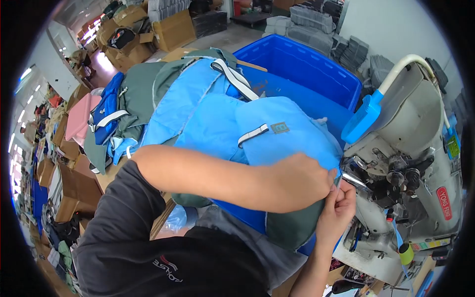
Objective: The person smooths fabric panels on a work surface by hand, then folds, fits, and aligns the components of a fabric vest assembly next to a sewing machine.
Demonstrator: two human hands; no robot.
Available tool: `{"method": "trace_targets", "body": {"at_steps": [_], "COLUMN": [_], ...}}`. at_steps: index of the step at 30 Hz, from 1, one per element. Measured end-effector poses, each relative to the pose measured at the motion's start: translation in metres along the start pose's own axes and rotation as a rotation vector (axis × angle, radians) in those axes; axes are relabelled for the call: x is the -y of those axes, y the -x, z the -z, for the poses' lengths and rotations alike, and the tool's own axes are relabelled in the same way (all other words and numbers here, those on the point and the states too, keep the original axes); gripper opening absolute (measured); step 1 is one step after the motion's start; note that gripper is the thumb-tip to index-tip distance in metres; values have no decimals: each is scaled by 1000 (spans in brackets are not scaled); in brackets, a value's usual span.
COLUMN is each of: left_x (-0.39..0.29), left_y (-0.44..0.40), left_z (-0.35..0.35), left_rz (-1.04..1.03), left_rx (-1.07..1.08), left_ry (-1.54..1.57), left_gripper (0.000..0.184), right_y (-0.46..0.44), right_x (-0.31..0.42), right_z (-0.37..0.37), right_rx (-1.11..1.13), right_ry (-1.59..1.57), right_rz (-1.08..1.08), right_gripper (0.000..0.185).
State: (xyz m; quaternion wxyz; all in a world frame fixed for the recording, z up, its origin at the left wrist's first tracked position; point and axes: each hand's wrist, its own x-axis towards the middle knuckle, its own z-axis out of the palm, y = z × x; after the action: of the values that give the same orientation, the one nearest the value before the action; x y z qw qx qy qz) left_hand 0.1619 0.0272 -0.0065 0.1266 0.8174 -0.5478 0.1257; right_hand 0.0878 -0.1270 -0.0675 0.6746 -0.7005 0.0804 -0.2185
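Note:
My left hand [302, 184] reaches across from the left, its fingers closed on the edge of the light blue fabric piece [287, 116]. Just below and to the right, my right hand [339, 205] pinches the same edge, where blue and dark green fabric meet beside the sewing machine [391, 148]. A black-and-white strap [253, 134] and a small square label [280, 127] are on the blue fabric. The dark green fabric [297, 225] hangs beneath my left hand. Both sets of fingertips are partly hidden by fabric and each other.
A blue bin [297, 64] stands behind the fabric. More green fabric [143, 89], a dark blue piece [106, 116] and a pink piece [81, 116] lie to the left. A light blue holder [363, 119] hangs on the machine's pale tube. Cardboard boxes [173, 30] stand farther back.

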Motion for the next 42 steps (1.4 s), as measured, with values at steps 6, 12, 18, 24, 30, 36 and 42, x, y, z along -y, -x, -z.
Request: {"method": "trace_targets", "body": {"at_steps": [6,12,18,24,30,36,42], "left_x": [-30,-60,-59,-63,-64,-59,-73], "left_y": [-8,-22,-16,5,-11,-14,6], "left_z": [-22,-32,-42,-32,-36,-42,-47], "left_rz": [124,288,314,250,334,338,394], "left_rx": [-65,-75,-122,-16,-132,-219,-301], "left_ry": [2,-67,-75,-149,180,220,-108], "left_gripper": [58,57,59,57,54,51,48], "right_y": [2,-1,1,11,5,3,14], "right_x": [2,3,3,-9,-4,-5,-9], "right_z": [1,-4,-3,4,1,0,8], "right_rx": [0,-79,-27,-20,-22,-11,-1], "right_ry": [-79,11,-9,-24,-72,-91,-78], "right_rz": [-58,25,68,32,59,54,-36], "right_gripper": [12,14,13,14,16,17,14]}}
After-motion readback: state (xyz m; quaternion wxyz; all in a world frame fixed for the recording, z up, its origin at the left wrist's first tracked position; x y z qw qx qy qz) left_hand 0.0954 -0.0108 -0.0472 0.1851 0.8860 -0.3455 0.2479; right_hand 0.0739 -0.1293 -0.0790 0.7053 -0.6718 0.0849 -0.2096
